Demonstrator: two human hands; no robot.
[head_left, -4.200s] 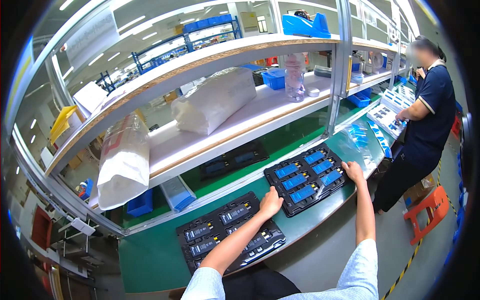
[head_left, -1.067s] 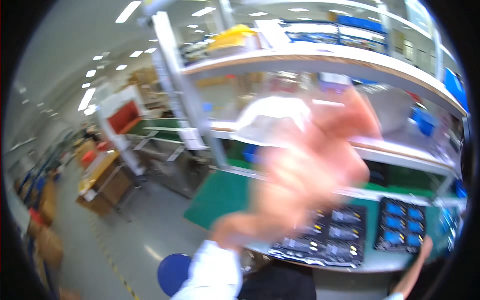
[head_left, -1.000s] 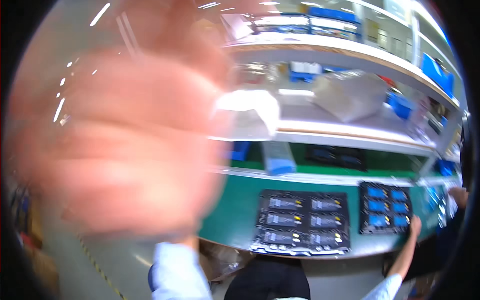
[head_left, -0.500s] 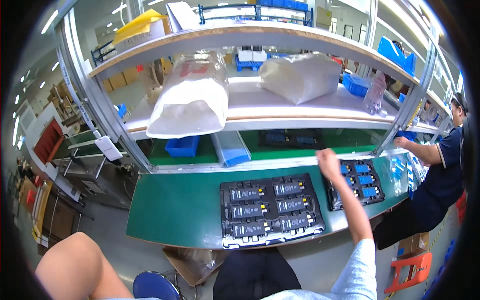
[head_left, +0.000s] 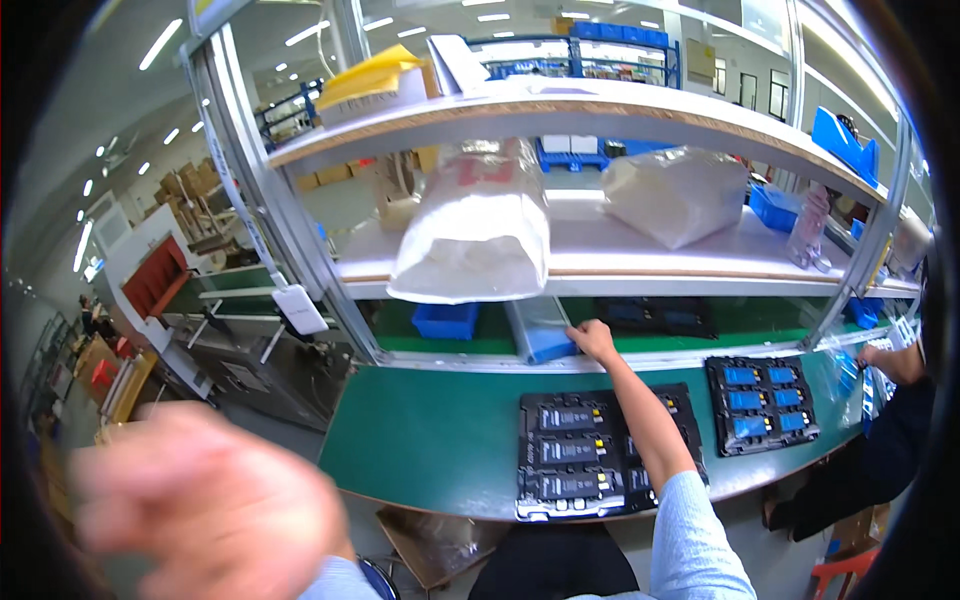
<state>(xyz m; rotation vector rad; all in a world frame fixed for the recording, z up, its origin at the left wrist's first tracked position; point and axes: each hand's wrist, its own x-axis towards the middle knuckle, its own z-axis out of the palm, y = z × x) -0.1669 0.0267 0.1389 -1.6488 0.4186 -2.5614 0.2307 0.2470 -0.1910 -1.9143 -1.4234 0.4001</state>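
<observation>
**Right hand laid on a clear bin at the back of a green workbench**

The right hand is seen stretched across the green tabletop, its fingers resting loosely curled on the near end of a clear plastic bin with a blue base, which is tucked under the lowest shelf at the rear edge of the tabletop. Whether the bin is actually gripped cannot be told. Beneath the outstretched forearm a black tray of dark modules is laid flat near the front edge, and a second black tray with blue parts is set just to its right. The left hand is held close to the lens at lower left, heavily blurred, its fingers apparently spread and nothing seen in them. A white bag and a clear bag of white material are stored on the shelf, a small blue bin below it. A co-worker's arm is seen at the right rim.
</observation>
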